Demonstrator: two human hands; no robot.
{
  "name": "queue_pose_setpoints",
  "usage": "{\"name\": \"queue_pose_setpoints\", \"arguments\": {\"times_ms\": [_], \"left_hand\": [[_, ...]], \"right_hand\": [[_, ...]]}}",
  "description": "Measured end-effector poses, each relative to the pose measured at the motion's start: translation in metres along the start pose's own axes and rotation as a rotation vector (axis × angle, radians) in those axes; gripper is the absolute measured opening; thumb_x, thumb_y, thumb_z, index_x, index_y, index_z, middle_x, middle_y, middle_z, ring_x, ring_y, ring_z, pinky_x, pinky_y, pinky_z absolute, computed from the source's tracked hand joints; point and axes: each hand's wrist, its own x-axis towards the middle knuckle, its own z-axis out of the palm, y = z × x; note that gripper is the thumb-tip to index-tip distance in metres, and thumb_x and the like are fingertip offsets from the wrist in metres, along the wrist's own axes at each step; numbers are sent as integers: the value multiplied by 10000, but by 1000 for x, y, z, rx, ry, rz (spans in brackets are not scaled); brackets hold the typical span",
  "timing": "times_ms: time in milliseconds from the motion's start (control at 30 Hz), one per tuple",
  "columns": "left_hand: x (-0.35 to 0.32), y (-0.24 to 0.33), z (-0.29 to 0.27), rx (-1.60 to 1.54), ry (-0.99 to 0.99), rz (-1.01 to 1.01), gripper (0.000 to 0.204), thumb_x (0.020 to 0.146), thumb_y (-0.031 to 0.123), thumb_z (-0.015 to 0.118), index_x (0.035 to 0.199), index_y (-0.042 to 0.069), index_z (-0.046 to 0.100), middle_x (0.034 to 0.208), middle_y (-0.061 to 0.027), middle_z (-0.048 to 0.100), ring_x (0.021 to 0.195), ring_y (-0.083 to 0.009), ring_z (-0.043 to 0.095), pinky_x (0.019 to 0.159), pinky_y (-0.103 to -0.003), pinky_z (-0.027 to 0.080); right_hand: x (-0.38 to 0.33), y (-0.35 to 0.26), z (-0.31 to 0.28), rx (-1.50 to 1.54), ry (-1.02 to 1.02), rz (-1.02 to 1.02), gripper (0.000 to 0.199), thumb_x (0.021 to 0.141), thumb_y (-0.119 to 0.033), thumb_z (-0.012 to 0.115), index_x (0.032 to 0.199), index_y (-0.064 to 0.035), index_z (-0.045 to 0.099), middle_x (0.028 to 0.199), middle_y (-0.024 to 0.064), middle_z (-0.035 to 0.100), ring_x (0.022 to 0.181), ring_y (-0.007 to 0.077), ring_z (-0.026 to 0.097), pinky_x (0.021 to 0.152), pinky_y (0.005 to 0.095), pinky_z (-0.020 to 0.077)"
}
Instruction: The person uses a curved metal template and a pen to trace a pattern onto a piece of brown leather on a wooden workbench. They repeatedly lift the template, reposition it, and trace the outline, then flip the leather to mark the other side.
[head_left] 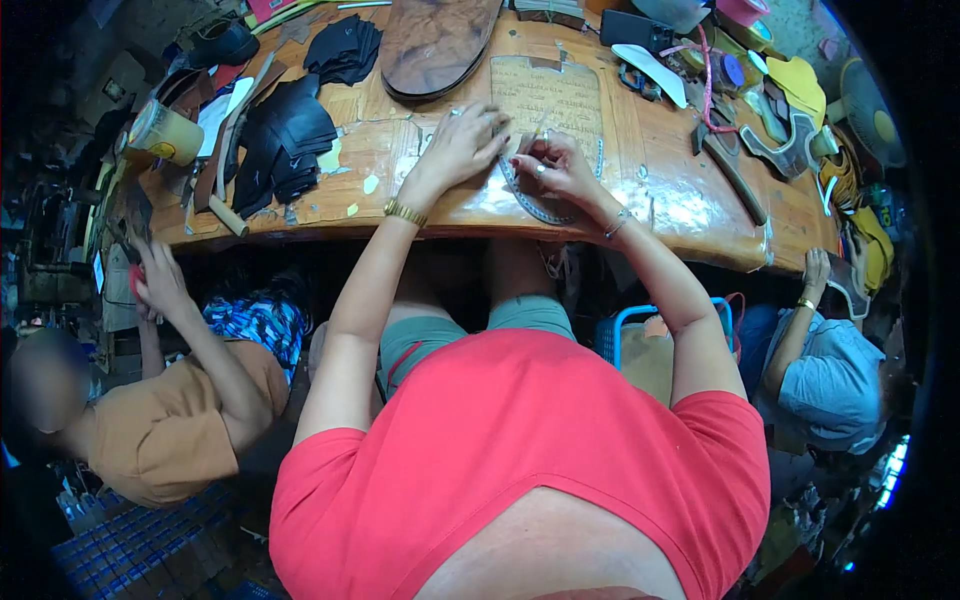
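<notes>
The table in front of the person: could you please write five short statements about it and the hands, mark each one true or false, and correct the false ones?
1. The right hand holds a thin tool. True.
2. The left hand is gripping a pair of scissors. False: no scissors show there; it rests beside the left edge of the tan sheet.
3. A pile of black pieces lies to the left of the left hand. True.
4. The glossy brown board lies at the table's right end. False: it lies beyond the left hand, cut off by the picture's upper edge.
5. A gold-coloured band is on the left wrist. True.
</notes>
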Motion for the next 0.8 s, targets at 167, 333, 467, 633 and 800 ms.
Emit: {"name": "queue_pose_setpoints", "arguments": {"times_ms": [167,333,467,633,800], "left_hand": [[-28,11,-10,158,-148,-18,901,635,616,696,1394,206,436,1461,-72,384,1343,-363,342,1057,-695,-27],[-28,26,-12,102,-96,-90,934,593,654,715,1365,195,461,1430,-87,422,1342,-353,347,1059,-693,-17],[-27,30,-12,68,-86,-118,928,580,652,727,1344,188,475,1409,-96,446,1344,-347,348,1059,-691,-20],[-28,29,-11,36,-66,-144,1008,541,637,754,1381,192,420,1408,-113,446,1344,-342,354,1064,-686,-17],[-26,34,-11,10,-61,-191,1136,503,629,765,1439,161,323,1394,-153,449,1342,-345,352,1075,-670,-33]], "right_hand": [[0,-2,4,-108,-29,-43,202,820,-182,699,729,-12,640,538,121,523,489,181,459,523,328,358],[3,-16,2,-179,-16,-129,191,836,-164,679,757,2,626,589,137,537,521,202,481,541,339,382],[3,-15,2,9,-15,30,160,849,-130,659,766,2,621,649,140,574,603,237,534,579,327,419],[4,-20,4,-218,-50,-189,139,866,-116,633,815,12,616,672,155,583,621,259,562,594,351,432],[6,-17,3,9,-21,50,131,872,-118,626,829,5,607,685,165,569,633,295,561,603,368,436]]}}
